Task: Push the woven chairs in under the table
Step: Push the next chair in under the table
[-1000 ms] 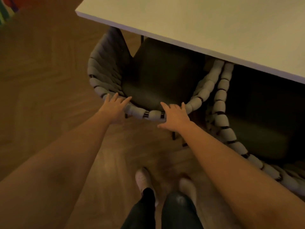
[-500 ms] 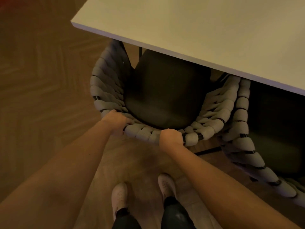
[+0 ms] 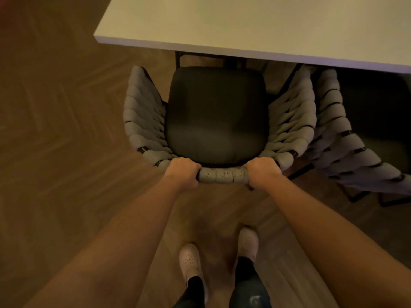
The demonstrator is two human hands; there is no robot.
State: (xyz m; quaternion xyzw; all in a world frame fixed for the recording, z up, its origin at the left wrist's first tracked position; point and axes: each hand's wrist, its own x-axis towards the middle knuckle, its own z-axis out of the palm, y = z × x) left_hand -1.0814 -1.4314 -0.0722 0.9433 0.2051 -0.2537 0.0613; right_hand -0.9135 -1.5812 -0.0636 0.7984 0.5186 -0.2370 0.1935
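Observation:
A grey woven chair (image 3: 142,121) with a dark seat cushion stands in front of me, facing the white table (image 3: 255,25). Its seat lies almost fully outside the table edge. My left hand (image 3: 183,171) is shut on the left part of the backrest's top rail. On the right part of the same rail my right hand (image 3: 262,172) is closed too. A second woven chair (image 3: 347,156) stands to the right, its back touching or nearly touching the first chair's right arm, its seat partly under the table.
Herringbone wooden floor (image 3: 55,130) spreads out to the left and behind me. My two feet in light shoes (image 3: 191,261) stand just behind the chair. Dark table legs (image 3: 178,60) show under the tabletop's near edge.
My hands went from resting open on the backrest rail to gripping it. The chair has turned square to the table and sits further out from under the tabletop in the view.

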